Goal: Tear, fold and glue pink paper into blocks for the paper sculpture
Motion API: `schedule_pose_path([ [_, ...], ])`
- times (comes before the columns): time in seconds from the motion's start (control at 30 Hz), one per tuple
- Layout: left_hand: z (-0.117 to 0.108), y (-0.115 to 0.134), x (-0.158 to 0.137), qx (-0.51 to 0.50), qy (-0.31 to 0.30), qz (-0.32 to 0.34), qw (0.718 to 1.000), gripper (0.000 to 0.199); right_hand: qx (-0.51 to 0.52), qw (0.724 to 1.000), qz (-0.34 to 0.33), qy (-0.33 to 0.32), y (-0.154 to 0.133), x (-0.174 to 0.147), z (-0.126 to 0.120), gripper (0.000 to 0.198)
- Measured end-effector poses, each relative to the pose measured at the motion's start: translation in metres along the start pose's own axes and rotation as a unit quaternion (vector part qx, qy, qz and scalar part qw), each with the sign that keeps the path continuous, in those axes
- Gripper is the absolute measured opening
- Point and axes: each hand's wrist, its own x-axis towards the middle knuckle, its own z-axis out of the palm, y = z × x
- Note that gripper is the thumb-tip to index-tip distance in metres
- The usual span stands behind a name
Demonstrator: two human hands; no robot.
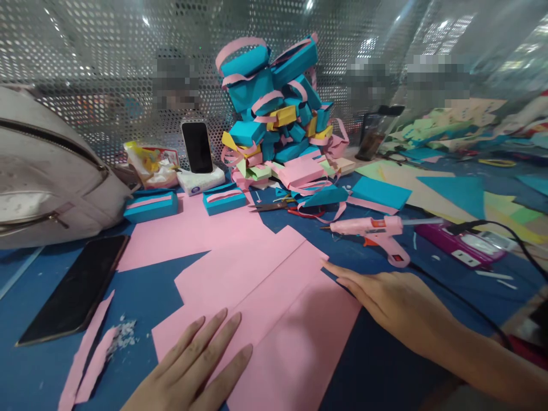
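Note:
Pink paper sheets (274, 285) lie flat and overlapping on the blue table in front of me, with straight edges or creases running diagonally across them. My left hand (197, 359) rests on the near left part of the paper, palm down, fingers spread. At the far right corner of the paper, my right hand (385, 297) touches the edge with its outstretched fingers; nothing shows in its grip. Just beyond that hand lies a pink hot glue gun (374, 228) with a glue stick in its back. Scissors (274, 206) with red handles lie farther back.
Blue and pink paper boxes with handles (274, 114) are piled at the back. A dark tablet (77, 291), torn pink strips (88, 354) and a white bag (55, 171) are at left. A phone (197, 147) stands on a tissue pack. A purple power strip (462, 245) lies right.

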Motion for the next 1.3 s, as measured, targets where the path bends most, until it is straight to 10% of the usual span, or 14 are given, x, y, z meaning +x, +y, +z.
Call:
schedule_pose_path([
  [0.23, -0.020, 0.006, 0.001, -0.136, 0.034, -0.103, 0.985, 0.043, -0.164, 0.986, -0.025, 0.009, -0.005, -0.004, 0.007, 0.048],
  [0.57, -0.024, -0.059, 0.043, -0.221, -0.036, -0.298, 0.928, 0.045, -0.056, 0.997, 0.033, -0.037, -0.015, 0.000, -0.026, 0.045],
  [1.07, -0.057, -0.041, 0.059, -0.234, -0.078, -0.291, 0.924, 0.011, 0.045, 0.976, -0.137, 0.164, -0.026, 0.023, -0.068, 0.028],
  [1.3, -0.056, -0.016, 0.058, -0.146, -0.056, -0.306, 0.939, 0.017, 0.093, 0.982, -0.164, 0.019, -0.030, 0.046, -0.055, 0.017],
])
